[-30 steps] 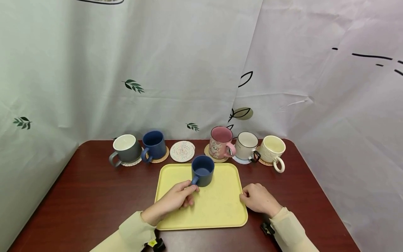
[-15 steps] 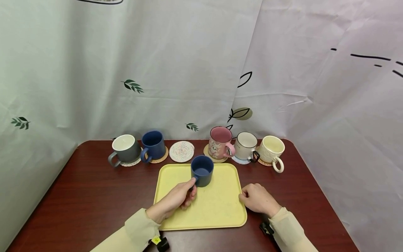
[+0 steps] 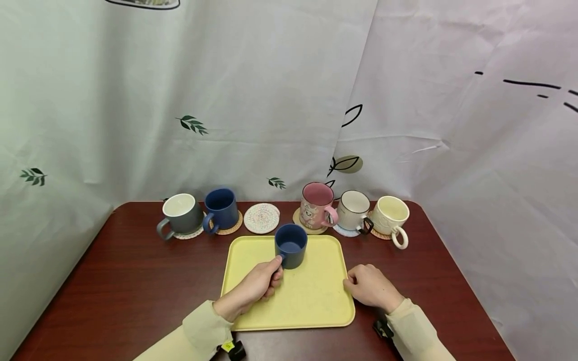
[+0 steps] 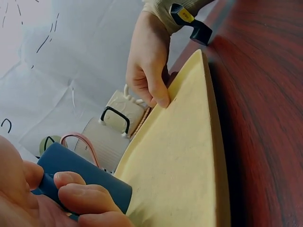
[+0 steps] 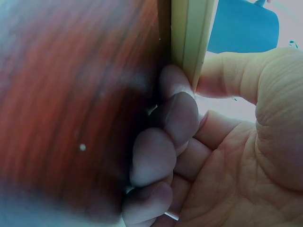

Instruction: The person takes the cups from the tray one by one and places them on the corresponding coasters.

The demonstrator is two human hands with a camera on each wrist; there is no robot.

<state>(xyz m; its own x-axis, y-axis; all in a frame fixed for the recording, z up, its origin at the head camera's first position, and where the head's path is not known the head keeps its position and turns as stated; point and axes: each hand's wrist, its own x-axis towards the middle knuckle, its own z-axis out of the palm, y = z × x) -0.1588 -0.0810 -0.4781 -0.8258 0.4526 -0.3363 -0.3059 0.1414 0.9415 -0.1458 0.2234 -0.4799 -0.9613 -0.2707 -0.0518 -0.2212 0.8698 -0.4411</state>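
Note:
A small dark blue mug point(image 3: 291, 249) stands upright on the far part of a yellow tray point(image 3: 311, 303). My left hand point(image 3: 255, 286) grips its handle, thumb on top and fingers curled beneath; the left wrist view shows them round the handle of the blue mug point(image 4: 94, 172). At the tray's right edge rests my right hand point(image 3: 372, 286). Seen from the right wrist, its thumb and curled fingers pinch the rim of the tray point(image 5: 191, 38), the fingertips lying low by the tabletop.
Along the table's back edge, mugs sit on round coasters: grey point(image 3: 185, 215), taller blue point(image 3: 222, 208), pink point(image 3: 316, 208), white with black handle point(image 3: 353, 210) and cream point(image 3: 390, 213). A bare woven coaster point(image 3: 262, 218) lies between the blue and pink ones. A pale curtain point(image 3: 271, 100) hangs behind.
My left hand's thumb and fingers have closed on the blue mug's handle, where they were looser a second ago. The mug, the tray and my right hand stay in place.

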